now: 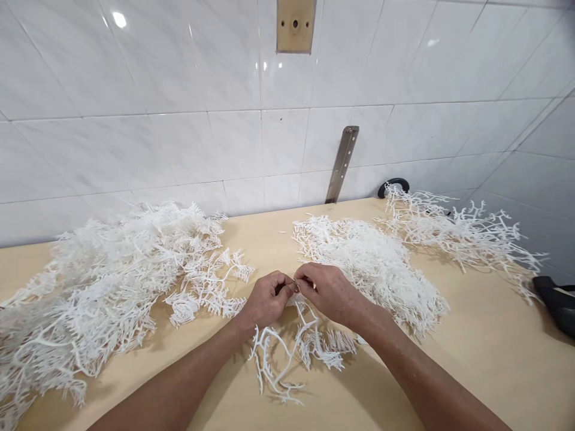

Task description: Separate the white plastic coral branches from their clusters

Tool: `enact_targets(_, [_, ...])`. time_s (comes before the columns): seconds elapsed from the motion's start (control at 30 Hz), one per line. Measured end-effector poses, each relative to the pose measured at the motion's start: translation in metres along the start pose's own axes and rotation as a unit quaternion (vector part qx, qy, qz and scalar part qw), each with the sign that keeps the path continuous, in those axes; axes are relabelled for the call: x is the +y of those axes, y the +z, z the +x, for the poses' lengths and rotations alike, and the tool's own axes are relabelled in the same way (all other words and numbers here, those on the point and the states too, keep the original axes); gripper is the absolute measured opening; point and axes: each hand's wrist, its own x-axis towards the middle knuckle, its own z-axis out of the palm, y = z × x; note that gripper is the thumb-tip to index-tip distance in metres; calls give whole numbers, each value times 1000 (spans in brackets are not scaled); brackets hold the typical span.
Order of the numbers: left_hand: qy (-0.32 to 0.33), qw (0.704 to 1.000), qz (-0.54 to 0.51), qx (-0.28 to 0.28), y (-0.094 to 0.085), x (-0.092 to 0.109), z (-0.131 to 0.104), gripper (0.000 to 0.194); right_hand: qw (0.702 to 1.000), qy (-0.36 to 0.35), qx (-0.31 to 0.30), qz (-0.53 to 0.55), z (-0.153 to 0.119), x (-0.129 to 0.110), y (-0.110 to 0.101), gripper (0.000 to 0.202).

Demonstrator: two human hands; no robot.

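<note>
My left hand [269,297] and my right hand [327,290] meet at the middle of the table, fingertips pinched together. Between them they grip the top end of a white branched piece [287,359], whose curved stems and fine twigs spread over the table below my hands. The exact spot held is hidden by my fingers. A dense heap of white fringed pieces [372,257] lies just beyond my right hand. Left of my left hand, a smaller white branched piece [211,278] rests beside a large white pile [117,281].
More bare white branches [453,230] lie at the back right, near a black ring-shaped object [393,187]. A black object [557,302] sits at the right edge. A metal strip [342,164] leans against the tiled wall behind the wooden table [256,230].
</note>
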Motion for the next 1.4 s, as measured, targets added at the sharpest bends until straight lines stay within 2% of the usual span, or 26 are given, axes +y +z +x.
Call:
enact_targets(0.2, [16,1000,-4,-3,-1,-2,1,14,998,-30,43,-27,1,1,19,19])
enact_targets(0.3, [16,1000,-16,-1,-2,1,-1,18,996,8,91,-19,5,6,24,20])
enact_targets(0.4, [26,999,-32,-2,-2,4,-4,23,987,65,143,-21,9,20,15,24])
enact_targets(0.47, [20,998,-56,6,-1,4,-3,28,971,97,213,-42,9,33,4,17])
enact_targets(0.57, [-17,992,-121,27,0,0,0,35,943,131,298,-65,7,49,-13,7])
enact_targets(0.67, [-61,981,-178,43,0,-5,4,39,932,139,326,-80,5,52,-21,11])
enact_targets(0.77, [-91,970,-223,41,-1,-6,5,40,946,148,286,-32,4,40,-20,22])
enact_targets(0.87, [-87,961,-260,34,-3,-5,4,36,974,160,143,75,4,21,-12,22])
enact_targets(0.93, [-74,957,-278,30,-3,-5,4,33,982,152,50,104,4,12,-6,21])
enact_targets(1.0, [-65,954,-290,26,-4,-6,5,32,983,144,-7,116,4,9,-1,20])
enact_targets(1.07, [-66,951,-301,24,-4,-7,6,32,979,146,-37,141,4,11,2,21])
enact_targets(1.23, [-72,942,-324,38,-6,-7,5,27,964,150,-65,212,3,19,5,18])
enact_targets(1.4, [-68,954,-290,39,-6,-6,6,25,966,149,-62,201,3,17,4,15])
